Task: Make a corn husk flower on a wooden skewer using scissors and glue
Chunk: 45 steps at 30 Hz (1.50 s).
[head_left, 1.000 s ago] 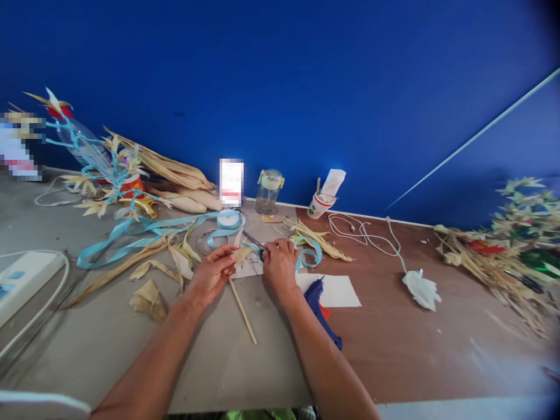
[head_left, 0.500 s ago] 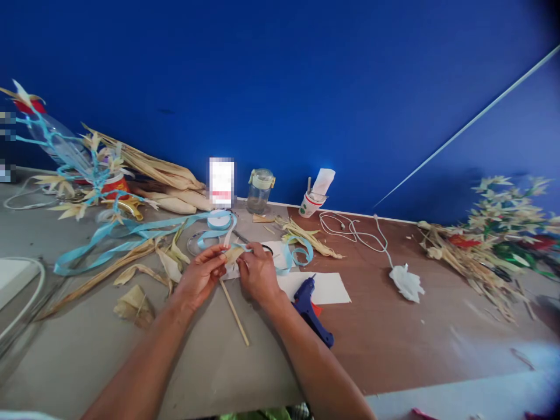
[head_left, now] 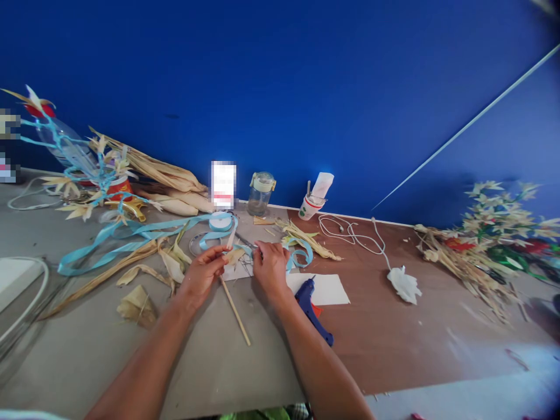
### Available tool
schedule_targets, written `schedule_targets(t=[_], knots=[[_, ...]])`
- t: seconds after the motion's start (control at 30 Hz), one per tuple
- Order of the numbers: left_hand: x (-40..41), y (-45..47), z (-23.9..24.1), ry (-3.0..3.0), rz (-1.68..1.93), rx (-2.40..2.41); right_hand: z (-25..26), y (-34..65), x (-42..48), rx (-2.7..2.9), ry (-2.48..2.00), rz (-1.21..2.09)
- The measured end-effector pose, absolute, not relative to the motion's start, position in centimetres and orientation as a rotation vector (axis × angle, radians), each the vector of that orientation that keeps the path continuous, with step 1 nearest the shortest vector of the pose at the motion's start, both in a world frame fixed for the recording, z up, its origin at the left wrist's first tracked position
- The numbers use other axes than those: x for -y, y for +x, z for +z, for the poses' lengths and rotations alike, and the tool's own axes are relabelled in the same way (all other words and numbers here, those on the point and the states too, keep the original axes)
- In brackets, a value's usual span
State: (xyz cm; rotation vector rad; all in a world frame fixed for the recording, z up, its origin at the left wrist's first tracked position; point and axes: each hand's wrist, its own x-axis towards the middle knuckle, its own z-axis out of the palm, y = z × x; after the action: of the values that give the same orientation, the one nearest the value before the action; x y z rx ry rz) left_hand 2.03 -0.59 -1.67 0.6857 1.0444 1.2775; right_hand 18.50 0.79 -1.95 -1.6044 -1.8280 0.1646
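Note:
My left hand pinches a small folded piece of dried corn husk at the top of a thin wooden stick that slants down over the table. My right hand is closed just to the right of it, gripping a light blue ribbon whose curl shows beyond the knuckles. Both hands rest over a white paper sheet. A roll of the same blue ribbon lies just behind them.
A blue glue gun lies by my right forearm. Loose husk strips, corn cobs, a glass jar, a paper cup, a white cable and husk flowers spread over the table against a blue wall.
My right hand went left toward the husk piece, then drew back right a little with the ribbon. My left hand stayed pinched on the husk. The camera view shifted slightly.

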Motion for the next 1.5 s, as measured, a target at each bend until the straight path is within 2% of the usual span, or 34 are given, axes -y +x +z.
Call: schedule_targets(t=[0.3,0.4,0.57,0.73,0.87,1.23,1.5], knots=[[-0.1,2.0,-4.2,1.263,1.259,-1.394,-0.3,21.7,-2.6,1.424,-1.535,0.596],[0.3,2.0,-4.3,1.66,1.126,-1.514,1.8,23.5,-2.9,1.512,-1.566,0.573],[1.1,2.5,-3.7,2.068,0.693,-1.659,4.3,26.9,-5.0,1.689,-1.942,0.33],[1.4,3.1,-3.4,2.116,0.435,-1.757,2.8,28.3,-7.3,1.963,-2.296,0.076],[1.4,3.1,-3.2,2.131,0.378,-1.779,1.1,28.4,-8.4,2.053,-2.371,0.081],[1.2,2.9,-3.6,2.131,0.371,-1.79,1.5,29.2,-9.2,2.091,-2.286,0.049],[1.2,2.8,-3.2,2.084,0.466,-1.77,5.3,31.4,-9.3,1.897,-2.046,0.023]])
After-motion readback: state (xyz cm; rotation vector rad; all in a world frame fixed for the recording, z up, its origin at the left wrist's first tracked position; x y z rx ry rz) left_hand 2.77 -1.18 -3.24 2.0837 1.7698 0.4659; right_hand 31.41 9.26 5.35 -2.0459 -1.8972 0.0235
